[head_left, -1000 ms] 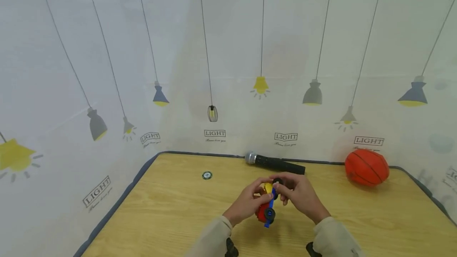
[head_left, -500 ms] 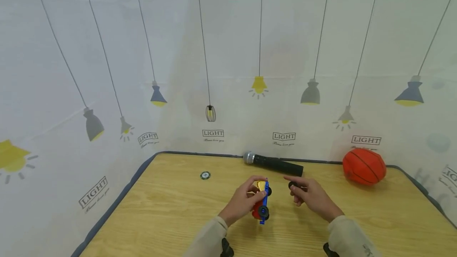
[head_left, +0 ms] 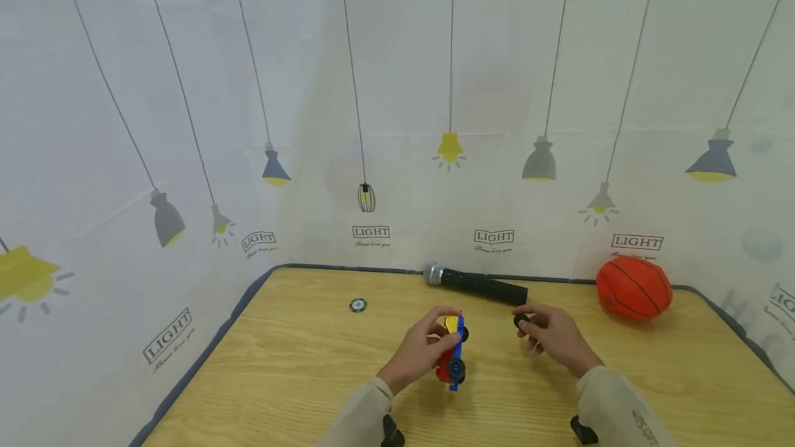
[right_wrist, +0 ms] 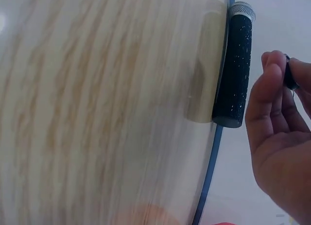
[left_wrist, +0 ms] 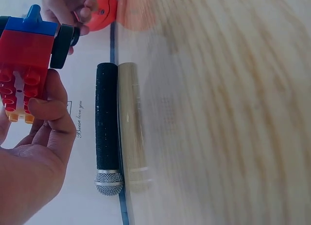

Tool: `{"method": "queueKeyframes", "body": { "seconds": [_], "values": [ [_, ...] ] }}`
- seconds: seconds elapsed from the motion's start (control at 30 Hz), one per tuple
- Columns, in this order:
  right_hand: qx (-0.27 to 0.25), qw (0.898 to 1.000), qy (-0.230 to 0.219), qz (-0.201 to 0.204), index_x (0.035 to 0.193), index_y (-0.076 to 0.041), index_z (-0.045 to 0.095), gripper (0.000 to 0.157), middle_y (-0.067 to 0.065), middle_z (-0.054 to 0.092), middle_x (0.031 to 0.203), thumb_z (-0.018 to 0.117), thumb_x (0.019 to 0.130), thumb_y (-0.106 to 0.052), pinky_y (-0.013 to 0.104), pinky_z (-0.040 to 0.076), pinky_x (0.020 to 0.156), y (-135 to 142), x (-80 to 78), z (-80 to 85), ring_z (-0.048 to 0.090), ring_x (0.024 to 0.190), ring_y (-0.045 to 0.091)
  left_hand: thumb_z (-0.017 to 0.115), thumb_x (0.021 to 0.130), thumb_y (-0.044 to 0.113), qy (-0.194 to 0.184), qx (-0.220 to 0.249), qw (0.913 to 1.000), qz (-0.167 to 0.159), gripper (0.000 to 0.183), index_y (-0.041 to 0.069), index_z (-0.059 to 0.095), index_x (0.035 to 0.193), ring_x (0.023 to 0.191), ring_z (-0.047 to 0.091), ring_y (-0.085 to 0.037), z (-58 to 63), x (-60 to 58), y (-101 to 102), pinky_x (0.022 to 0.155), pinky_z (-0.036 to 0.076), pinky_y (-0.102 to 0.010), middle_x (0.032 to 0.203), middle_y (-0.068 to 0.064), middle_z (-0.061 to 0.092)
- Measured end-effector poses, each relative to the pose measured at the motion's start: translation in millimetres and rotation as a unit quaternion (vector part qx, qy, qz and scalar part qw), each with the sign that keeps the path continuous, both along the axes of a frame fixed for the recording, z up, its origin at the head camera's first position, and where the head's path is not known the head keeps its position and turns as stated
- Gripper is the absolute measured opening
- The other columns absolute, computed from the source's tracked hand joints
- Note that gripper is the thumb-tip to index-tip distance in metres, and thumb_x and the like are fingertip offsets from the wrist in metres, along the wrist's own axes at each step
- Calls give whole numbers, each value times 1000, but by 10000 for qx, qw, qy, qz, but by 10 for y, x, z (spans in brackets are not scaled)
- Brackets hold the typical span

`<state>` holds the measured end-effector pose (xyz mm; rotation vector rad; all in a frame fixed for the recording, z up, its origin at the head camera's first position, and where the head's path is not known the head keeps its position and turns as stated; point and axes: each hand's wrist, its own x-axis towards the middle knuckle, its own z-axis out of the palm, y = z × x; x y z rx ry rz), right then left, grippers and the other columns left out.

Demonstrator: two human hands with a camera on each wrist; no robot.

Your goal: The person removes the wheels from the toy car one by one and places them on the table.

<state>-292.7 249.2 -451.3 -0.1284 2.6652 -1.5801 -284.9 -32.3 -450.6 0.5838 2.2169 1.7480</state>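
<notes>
A toy block car (head_left: 444,364) with a red and yellow body and a blue base is held in my left hand (head_left: 415,352), thumb on its side, raised over the table. Black wheels show on its base in the head view. The left wrist view shows the studded red blocks of the car (left_wrist: 26,52) above my left hand (left_wrist: 41,157). To the right and apart from the car, my right hand (head_left: 562,342) pinches a small black toy wheel (head_left: 520,321). Thumb and fingers partly hide this wheel (right_wrist: 290,75) in the right wrist view.
Behind the hands, a black microphone (head_left: 481,286) with a silver head lies along the wooden table's (head_left: 292,364) back edge. A dented red ball (head_left: 633,288) sits at the back right. At back left lies a poker chip (head_left: 358,305). Lamp-printed cloth (head_left: 410,88) encloses the table.
Both hands were together at the car one second ago. My right hand has since come away to the right with the black wheel; my left hand keeps the car, shifted slightly left.
</notes>
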Motion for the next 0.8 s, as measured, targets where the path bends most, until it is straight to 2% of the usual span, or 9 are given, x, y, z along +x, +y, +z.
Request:
{"method": "queueKeyframes", "body": {
  "seconds": [0.17, 0.37, 0.47, 0.67, 0.8],
  "values": [
    [72, 9990, -211, -375, 134, -2, 61, 36, 16, 69, 92, 58, 99, -4, 30, 56, 61, 65, -59, -33, 60, 68, 18, 59, 102, 30, -39, -2, 10000, -27, 33, 39, 55, 133, 73, 58, -15, 16, -4, 8, 63, 47, -28, 102, -6, 63],
    [-37, 9975, -462, -539, 139, 1, 56, 39, 20, 62, 98, 49, 100, 3, 29, 56, 61, 118, -75, -51, 60, 68, 17, 60, 102, 30, -24, -94, 9999, -72, 33, 40, 55, 133, 72, 56, -14, 23, -1, 13, 62, 46, -28, 100, -4, 62],
    [49, 9975, -439, -557, 139, 1, 55, 39, 17, 61, 93, 50, 100, 2, 29, 54, 59, 136, -74, -60, 59, 66, 17, 60, 101, 30, 26, -148, 9999, -72, 33, 39, 55, 133, 71, 56, -14, 27, 4, 7, 62, 45, -27, 100, -4, 62],
    [330, 9976, -277, -545, 116, 6, 56, 21, 14, 68, 80, 59, 96, 0, 31, 55, 57, 175, -65, -91, 63, 61, 18, 59, 102, 31, 44, -207, 9998, -38, 33, 39, 55, 133, 72, 56, -14, 48, 20, 0, 62, 45, -27, 100, -4, 63],
    [532, 9967, -306, -521, 110, 4, 59, 18, 11, 69, 78, 64, 93, -2, 31, 55, 56, 184, -84, -116, 64, 60, 17, 60, 102, 30, 66, -205, 9998, -12, 33, 37, 55, 133, 73, 55, -14, 54, 33, -6, 60, 45, -27, 99, -5, 63]
  ]
}}
